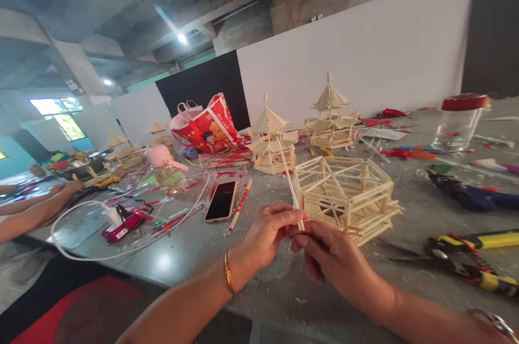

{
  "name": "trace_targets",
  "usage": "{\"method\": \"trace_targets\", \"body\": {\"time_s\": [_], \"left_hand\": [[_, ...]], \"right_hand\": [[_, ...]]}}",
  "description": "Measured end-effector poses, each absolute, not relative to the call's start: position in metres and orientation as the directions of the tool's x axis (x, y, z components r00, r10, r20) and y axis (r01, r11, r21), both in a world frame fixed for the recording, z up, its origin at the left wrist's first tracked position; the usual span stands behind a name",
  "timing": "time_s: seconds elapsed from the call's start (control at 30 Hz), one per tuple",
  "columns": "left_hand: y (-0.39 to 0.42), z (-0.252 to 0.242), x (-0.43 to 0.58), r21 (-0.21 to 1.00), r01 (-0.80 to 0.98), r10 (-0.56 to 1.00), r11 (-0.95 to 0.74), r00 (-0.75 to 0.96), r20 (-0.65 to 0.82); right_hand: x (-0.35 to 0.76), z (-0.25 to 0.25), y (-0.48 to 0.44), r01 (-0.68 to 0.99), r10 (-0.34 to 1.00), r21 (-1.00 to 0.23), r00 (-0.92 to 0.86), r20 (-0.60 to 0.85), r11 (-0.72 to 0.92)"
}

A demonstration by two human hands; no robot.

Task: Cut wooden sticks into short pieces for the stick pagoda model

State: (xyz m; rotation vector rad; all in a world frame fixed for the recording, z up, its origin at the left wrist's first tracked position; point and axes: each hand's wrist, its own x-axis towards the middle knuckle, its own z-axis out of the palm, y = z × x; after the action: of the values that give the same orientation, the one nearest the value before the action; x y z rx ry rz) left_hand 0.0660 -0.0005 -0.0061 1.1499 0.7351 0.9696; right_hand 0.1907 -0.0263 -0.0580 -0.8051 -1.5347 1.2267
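the left hand's fingers pinch a pale thin stick near its lower end, over the counter. the right hand's fingers curl together at that end (whether they grip it, i cannot tell). the stick slants up beside an open-topped stick frame; a phone lies to the left.

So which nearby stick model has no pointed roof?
The nearest model, just beyond the right hand: open-topped, while the two pagodas behind it have pointed roofs.
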Motion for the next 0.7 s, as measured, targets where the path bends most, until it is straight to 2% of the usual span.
{"method": "trace_targets", "body": {"time_s": [0.37,0.7], "left_hand": [[-0.0024,-0.0057,0.0654,0.977,-0.208,0.895,0.04,0.443,0.058],[-0.0021,-0.0063,0.0613,0.99,-0.124,0.87,-0.071,0.478,0.123]], "right_hand": [[0.1946,-0.054,-0.0281,-0.012,0.911,-0.953,-0.289,0.294,0.304],[0.195,-0.0497,-0.0282,-0.088,0.92,-0.967,-0.3,0.253,0.238]]}}
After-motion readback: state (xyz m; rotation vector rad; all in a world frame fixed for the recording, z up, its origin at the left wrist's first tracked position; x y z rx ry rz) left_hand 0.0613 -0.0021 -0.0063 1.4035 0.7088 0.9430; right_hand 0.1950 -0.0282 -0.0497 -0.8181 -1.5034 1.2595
